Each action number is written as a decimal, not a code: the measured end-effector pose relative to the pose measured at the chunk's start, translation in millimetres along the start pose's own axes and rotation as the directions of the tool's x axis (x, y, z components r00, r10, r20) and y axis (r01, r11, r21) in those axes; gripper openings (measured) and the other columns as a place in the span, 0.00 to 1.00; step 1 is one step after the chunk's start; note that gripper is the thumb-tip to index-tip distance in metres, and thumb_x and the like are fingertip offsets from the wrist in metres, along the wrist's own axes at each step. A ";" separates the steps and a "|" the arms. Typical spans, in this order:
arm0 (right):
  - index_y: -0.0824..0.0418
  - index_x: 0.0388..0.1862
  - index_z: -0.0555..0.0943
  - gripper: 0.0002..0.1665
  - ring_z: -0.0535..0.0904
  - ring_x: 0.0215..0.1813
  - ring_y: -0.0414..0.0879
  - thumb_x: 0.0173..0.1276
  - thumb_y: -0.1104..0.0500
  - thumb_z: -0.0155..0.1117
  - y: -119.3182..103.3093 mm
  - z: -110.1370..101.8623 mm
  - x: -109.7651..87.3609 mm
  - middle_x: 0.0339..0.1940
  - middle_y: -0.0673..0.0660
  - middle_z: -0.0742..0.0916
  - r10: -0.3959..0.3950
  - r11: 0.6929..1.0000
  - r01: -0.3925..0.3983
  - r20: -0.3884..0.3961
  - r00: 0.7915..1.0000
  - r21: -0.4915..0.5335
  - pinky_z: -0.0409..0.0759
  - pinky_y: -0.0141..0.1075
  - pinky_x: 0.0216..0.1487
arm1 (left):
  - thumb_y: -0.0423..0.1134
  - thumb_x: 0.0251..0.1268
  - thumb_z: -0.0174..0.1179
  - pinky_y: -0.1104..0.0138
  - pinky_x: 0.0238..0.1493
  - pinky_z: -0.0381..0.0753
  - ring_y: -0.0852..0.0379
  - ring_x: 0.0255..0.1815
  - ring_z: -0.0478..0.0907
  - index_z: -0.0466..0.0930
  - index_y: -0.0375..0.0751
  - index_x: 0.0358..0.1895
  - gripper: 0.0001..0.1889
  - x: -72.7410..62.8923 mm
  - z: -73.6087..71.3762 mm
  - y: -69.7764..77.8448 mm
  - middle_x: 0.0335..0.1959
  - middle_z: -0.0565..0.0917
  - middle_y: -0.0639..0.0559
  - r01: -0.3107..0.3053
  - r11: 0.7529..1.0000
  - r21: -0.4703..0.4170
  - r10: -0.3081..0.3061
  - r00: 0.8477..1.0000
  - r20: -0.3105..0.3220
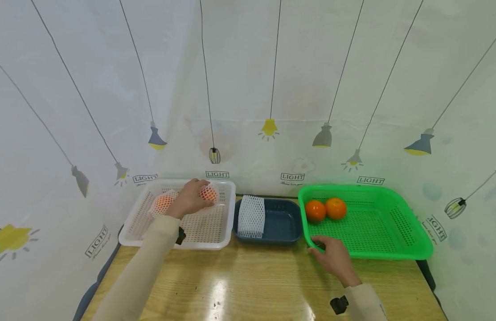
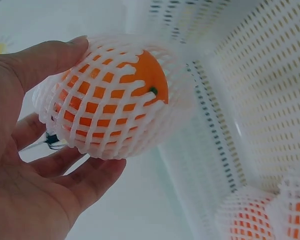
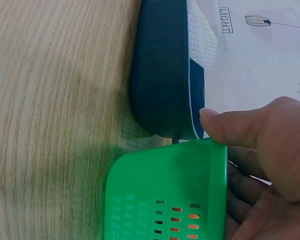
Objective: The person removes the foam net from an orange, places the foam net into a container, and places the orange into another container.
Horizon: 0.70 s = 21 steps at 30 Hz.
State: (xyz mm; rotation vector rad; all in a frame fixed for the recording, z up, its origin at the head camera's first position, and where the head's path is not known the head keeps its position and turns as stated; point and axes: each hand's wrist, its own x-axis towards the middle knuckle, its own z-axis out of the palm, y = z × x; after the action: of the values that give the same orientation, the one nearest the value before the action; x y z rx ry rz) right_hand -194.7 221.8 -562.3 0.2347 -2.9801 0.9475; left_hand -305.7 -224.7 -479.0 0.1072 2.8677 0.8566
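Note:
My left hand holds an orange in a white foam net sleeve above the white basket. Thumb and fingers curl about the sleeve, and part of the peel with its green stem spot shows at the open end. More netted oranges lie in that basket, partly hidden behind the hand. At the near left corner of the green basket, my right hand grips the rim, thumb outside and fingers behind the edge. Two bare oranges touch inside the green basket.
Between the baskets stands a dark blue tray. White foam net sleeves lie flat across its left side. Everything rests on a wooden table, with a lamp-patterned sheet hanging close behind.

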 end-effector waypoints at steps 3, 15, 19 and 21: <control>0.64 0.60 0.85 0.24 0.87 0.53 0.60 0.66 0.57 0.73 0.0 0.3 0.1 0.51 0.64 0.90 0.000 1.000 0.000 -0.002 1.000 0.000 0.84 0.56 0.53 | 0.48 0.60 0.74 0.41 0.73 0.70 0.38 0.72 0.69 0.69 0.44 0.75 0.40 -5.4 0.2 11.0 0.72 0.71 0.40 -0.045 0.999 0.002 0.045 0.999 -0.013; 0.63 0.60 0.85 0.24 0.87 0.51 0.59 0.66 0.57 0.73 -1.5 0.3 -0.8 0.50 0.63 0.91 0.007 1.000 -0.007 -0.006 1.000 -0.001 0.85 0.55 0.50 | 0.47 0.59 0.76 0.46 0.70 0.75 0.41 0.70 0.73 0.74 0.39 0.70 0.36 -29.8 24.2 49.4 0.68 0.74 0.43 -0.245 0.966 -0.088 0.227 0.958 -0.173; 0.63 0.60 0.85 0.24 0.88 0.49 0.57 0.66 0.57 0.73 -2.1 0.1 -1.1 0.49 0.62 0.91 0.013 1.000 -0.013 -0.005 1.000 -0.004 0.86 0.54 0.48 | 0.46 0.58 0.77 0.48 0.67 0.79 0.44 0.68 0.74 0.75 0.41 0.68 0.35 -36.5 42.8 56.5 0.67 0.75 0.45 -0.305 0.945 -0.118 0.274 0.936 -0.223; 0.63 0.60 0.85 0.24 0.87 0.49 0.57 0.66 0.57 0.73 -1.8 0.4 -1.0 0.49 0.61 0.91 0.017 1.000 -0.017 -0.003 1.000 -0.006 0.85 0.54 0.48 | 0.46 0.58 0.77 0.49 0.67 0.79 0.45 0.68 0.74 0.76 0.43 0.68 0.34 -39.7 51.4 59.4 0.67 0.75 0.47 -0.317 0.937 -0.148 0.277 0.931 -0.239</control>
State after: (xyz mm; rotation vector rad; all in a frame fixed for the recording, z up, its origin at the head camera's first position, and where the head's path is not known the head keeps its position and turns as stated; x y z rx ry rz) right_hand -193.4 220.2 -561.6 0.2084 -2.9869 0.9393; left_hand -256.7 -151.8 -484.1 0.4683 2.9974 1.2577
